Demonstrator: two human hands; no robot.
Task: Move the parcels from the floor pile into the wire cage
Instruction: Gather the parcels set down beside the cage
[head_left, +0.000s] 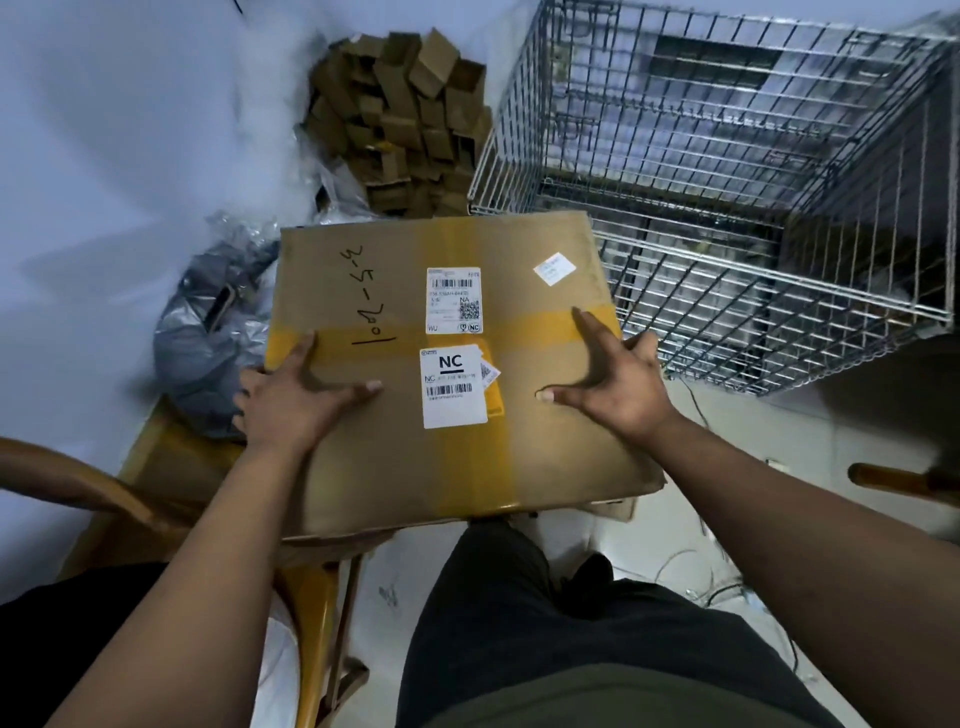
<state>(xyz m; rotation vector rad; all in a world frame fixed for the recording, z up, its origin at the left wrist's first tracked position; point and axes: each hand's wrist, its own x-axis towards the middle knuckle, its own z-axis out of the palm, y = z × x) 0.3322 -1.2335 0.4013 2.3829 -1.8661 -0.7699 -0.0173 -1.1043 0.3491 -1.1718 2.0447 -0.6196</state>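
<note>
A large flat cardboard box (415, 467), crossed with yellow tape and carrying white shipping labels and handwritten numbers, is level in front of me. My left hand (291, 405) grips its left edge, thumb and forefinger spread on the top face. My right hand (618, 382) grips the right edge the same way. The wire cage (753, 171) stands just beyond and to the right of the box, its top open; the box's far right corner reaches the cage's near rim.
A heap of small brown cartons (402, 119) lies against the wall at the back. Grey plastic mailer bags (208, 338) sit left of the box. A yellow wooden frame (317, 613) is below left, and cables (717, 587) trail on the floor at right.
</note>
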